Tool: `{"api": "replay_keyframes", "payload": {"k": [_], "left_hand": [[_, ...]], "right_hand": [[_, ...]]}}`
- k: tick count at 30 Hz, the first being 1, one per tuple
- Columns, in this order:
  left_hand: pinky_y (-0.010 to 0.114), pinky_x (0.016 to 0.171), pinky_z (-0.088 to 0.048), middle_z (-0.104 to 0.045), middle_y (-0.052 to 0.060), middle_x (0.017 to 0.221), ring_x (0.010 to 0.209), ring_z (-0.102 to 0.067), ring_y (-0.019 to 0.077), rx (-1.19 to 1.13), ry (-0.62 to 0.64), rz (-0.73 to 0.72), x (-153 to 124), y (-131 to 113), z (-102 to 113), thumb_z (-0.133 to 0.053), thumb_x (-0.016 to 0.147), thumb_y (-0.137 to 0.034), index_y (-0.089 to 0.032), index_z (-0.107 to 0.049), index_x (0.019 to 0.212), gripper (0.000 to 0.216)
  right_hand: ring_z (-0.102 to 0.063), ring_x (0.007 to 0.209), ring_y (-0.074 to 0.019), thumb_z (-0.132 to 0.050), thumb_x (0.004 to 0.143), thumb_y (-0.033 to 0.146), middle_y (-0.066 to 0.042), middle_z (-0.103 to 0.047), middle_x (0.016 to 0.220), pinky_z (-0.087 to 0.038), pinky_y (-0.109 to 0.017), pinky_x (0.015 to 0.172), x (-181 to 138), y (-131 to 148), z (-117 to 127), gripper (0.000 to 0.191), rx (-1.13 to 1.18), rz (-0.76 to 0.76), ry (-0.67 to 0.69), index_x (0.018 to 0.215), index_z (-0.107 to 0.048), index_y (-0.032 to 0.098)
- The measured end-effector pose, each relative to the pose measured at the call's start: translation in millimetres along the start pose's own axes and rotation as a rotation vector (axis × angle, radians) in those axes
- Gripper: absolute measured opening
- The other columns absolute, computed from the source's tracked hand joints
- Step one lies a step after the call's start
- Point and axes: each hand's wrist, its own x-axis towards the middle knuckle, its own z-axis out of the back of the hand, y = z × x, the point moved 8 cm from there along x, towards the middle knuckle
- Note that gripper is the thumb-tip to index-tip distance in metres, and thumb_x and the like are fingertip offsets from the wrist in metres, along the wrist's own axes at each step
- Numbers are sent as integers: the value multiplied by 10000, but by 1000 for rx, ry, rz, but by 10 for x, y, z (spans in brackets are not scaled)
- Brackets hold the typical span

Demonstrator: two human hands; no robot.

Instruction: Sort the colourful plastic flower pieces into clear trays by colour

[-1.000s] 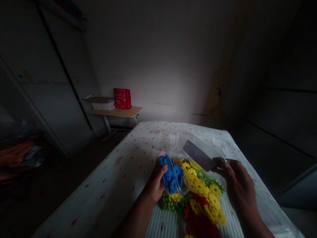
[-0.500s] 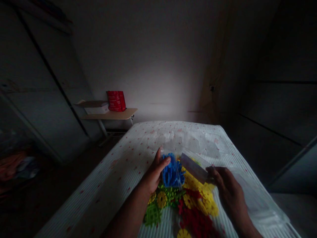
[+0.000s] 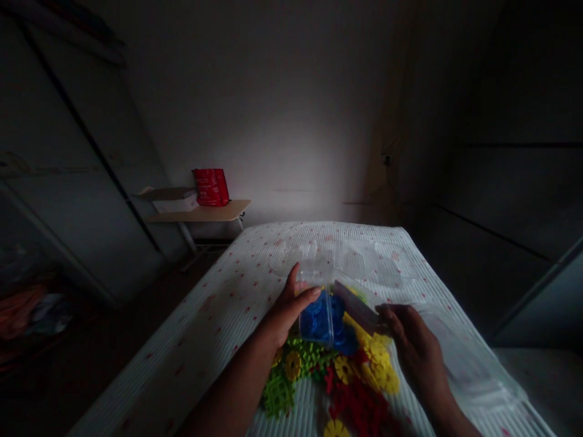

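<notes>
left of left hand: bare striped bedcover, open | between hands: clear bag of blue pieces blocks | below hands: loose toy pieces piled | right of right hand: crumpled plastic in the way

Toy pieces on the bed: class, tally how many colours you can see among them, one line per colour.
Blue pieces: 1 colour
Yellow pieces: 1 colour
Green pieces: 1 colour
Red pieces: 1 colour
Total: 4 colours; single pieces are too dim and overlapped to count.
</notes>
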Motion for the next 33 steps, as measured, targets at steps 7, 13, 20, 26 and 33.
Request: {"api": "replay_keyframes", "payload": {"k": [7,13,20,26,33], "left_hand": [[416,845,-437,-491,125,1290,1066,-552,318,92,-77,17,-61,-91,107,-710,683,-417,-336,-208,1428,902],[392,813,-436,-494,111,1294,1000,-593,302,94,-46,-1,-70,-120,281,-690,702,-412,-375,-257,1407,829],[418,898,-421,-447,129,1332,1065,-563,310,128,-142,-27,-140,-293,342,-723,682,-397,-341,-224,1424,896],[455,924,-411,-395,132,1383,1157,-492,332,188,-124,-72,-160,-352,398,-727,680,-355,-344,-220,1424,900],[456,969,-389,-348,118,1414,1219,-434,336,242,-62,-125,-178,-437,474,-786,594,-279,-349,-143,1435,1061]], "right_hand": [[-626,601,-161,-464,859,479,-49,-658,704,-512,-253,528,4,13,11,335,6,25,-19,805,-613,184],[-631,617,-158,-463,871,447,-51,-663,736,-506,-247,538,-19,-23,-20,302,-57,62,16,866,-607,182],[-652,664,-165,-466,873,424,-64,-684,803,-514,-242,578,-42,70,20,271,-111,135,-20,896,-596,188],[-665,705,-164,-467,883,348,-59,-690,833,-521,-236,592,-83,126,-1,194,-144,219,-15,911,-585,197],[-668,719,-156,-465,889,306,-58,-688,862,-534,-230,596,-103,141,-23,159,-175,296,0,942,-573,202]]}}
